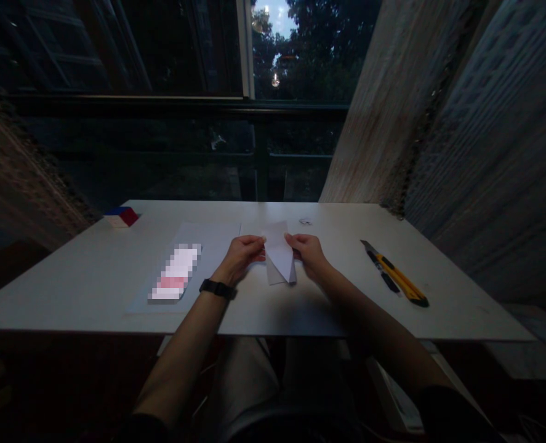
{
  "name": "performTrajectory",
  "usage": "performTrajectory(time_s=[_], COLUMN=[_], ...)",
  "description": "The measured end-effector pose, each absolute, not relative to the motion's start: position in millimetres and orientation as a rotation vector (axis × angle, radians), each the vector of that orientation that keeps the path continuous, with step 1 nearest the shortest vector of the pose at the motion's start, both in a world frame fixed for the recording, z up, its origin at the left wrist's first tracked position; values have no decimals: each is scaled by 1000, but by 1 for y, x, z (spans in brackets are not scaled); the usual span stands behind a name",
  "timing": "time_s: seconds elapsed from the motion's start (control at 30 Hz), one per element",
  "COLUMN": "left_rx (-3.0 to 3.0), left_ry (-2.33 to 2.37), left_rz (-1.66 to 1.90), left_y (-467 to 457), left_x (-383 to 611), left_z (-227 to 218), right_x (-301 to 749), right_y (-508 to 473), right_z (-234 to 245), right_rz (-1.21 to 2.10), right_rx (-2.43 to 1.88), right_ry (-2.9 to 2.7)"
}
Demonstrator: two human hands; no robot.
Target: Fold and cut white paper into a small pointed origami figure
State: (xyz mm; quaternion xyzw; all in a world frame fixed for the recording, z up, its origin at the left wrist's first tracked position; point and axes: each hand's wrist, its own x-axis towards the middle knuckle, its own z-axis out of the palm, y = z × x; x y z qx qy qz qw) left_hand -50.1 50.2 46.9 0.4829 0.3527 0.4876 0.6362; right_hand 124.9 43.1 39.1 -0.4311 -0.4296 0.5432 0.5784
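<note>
A folded sheet of white paper (278, 253) is held up over the white table (263, 317), its lower part coming to a slanted point with layers showing. My left hand (244, 253) pinches its left edge between thumb and fingers; a dark watch band (218, 288) circles that wrist. On the opposite edge my right hand (307, 249) grips the paper, thumb on the near face. The fingers behind the paper are partly hidden.
Left of my hands, a blurred-out phone-like object (175, 274) lies on white paper sheets (217, 237). A puzzle cube (121, 216) sits at the far left. To the right lie a yellow utility knife (402, 280) and a slim black cutter (382, 269). Small thin items (305, 221) lie near the back.
</note>
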Motion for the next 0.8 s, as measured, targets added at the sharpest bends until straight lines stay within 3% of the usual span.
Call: performTrajectory(time_s=[0.5,0.8], left_rx=[1178,1349], left_ry=[1038,888], left_rz=[1263,1246], left_y=[56,55], left_x=[-46,-39], left_z=[42,36], right_x=[121,119], right_y=[42,51], right_z=[35,23], right_rz=[1342,1083], right_rx=[-1070,-1090], right_ry=[-1008,-891])
